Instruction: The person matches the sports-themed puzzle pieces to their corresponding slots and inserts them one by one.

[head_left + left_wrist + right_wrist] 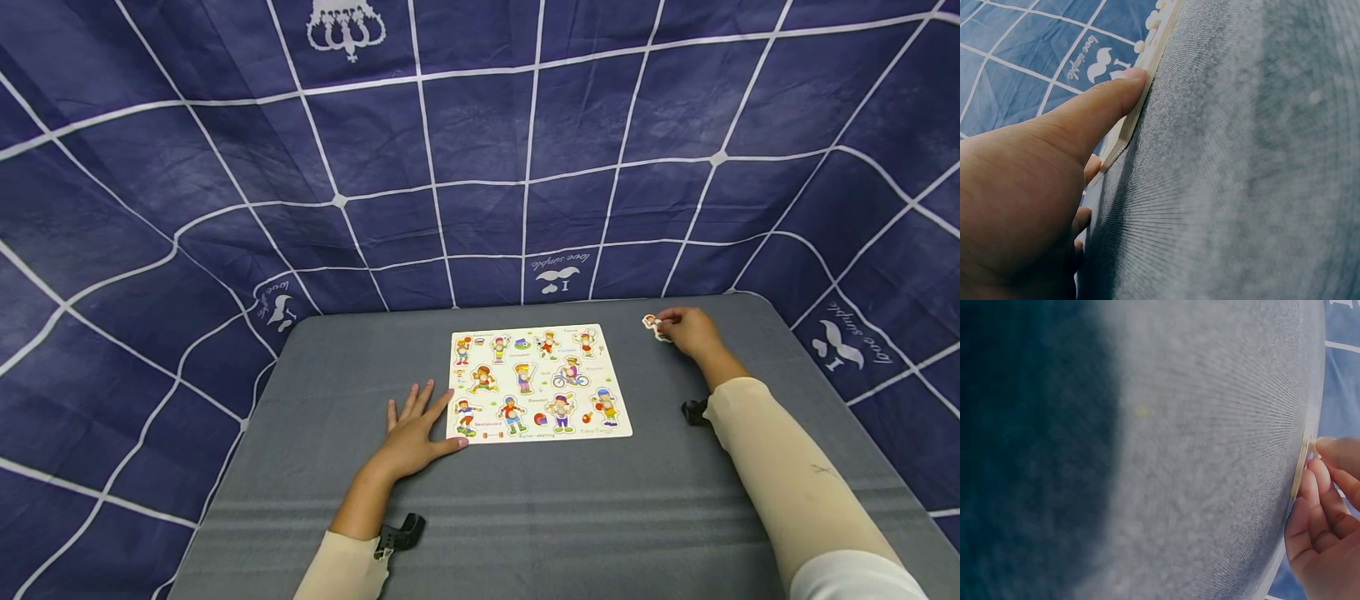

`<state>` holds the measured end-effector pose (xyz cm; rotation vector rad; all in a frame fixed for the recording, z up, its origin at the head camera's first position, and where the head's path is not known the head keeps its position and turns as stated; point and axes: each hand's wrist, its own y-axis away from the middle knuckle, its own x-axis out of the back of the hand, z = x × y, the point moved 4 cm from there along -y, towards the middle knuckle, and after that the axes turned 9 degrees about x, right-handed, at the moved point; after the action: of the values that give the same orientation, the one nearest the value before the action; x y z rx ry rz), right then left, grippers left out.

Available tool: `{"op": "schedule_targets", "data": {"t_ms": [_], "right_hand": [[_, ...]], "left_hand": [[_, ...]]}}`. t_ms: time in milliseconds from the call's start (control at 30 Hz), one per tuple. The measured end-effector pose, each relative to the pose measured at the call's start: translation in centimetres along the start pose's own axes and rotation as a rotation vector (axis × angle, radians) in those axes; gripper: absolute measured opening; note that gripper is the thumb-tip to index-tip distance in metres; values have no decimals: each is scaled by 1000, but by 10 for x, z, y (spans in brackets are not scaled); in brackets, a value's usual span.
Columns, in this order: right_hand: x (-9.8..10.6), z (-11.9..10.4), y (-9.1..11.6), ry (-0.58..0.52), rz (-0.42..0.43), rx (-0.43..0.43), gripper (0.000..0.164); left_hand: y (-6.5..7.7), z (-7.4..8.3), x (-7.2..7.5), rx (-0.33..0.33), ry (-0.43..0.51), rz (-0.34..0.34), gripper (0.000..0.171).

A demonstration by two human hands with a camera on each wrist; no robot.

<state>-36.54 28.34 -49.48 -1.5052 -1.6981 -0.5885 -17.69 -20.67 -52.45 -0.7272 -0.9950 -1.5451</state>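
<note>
A wooden peg puzzle board [540,390], white with colourful sports figures, lies flat on the grey table. My left hand [411,442] rests at its lower left corner with fingers spread. In the left wrist view the thumb [1107,97] presses on the board's edge [1127,128], and the other fingers are partly hidden behind the hand. To the right of the board, my right hand [690,332] pinches a small figure-shaped puzzle piece [651,323] between thumb and fingertips. Seen edge-on in the right wrist view, that wooden piece [1299,469] is right at the table surface.
The grey cloth-covered table [525,517] extends around the board. Behind it and at both sides hangs a dark blue curtain [480,225] with white grid lines. Each wrist wears a black strap, such as the left one [401,533].
</note>
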Motion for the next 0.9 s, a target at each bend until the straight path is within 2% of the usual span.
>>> {"op": "schedule_targets", "data": {"t_ms": [300,633,900], "right_hand": [[0,3,-2,0,-21,-26,24],[1,2,-2,-8,-13,-15,23],[6,-3,1,-28,35,4,21]], "left_hand": [[-1,-2,-1,6,0,-3,95],[-2,-2,-2,8,-2,0,95],[-1,-1,-1,7,7,4,95]]}}
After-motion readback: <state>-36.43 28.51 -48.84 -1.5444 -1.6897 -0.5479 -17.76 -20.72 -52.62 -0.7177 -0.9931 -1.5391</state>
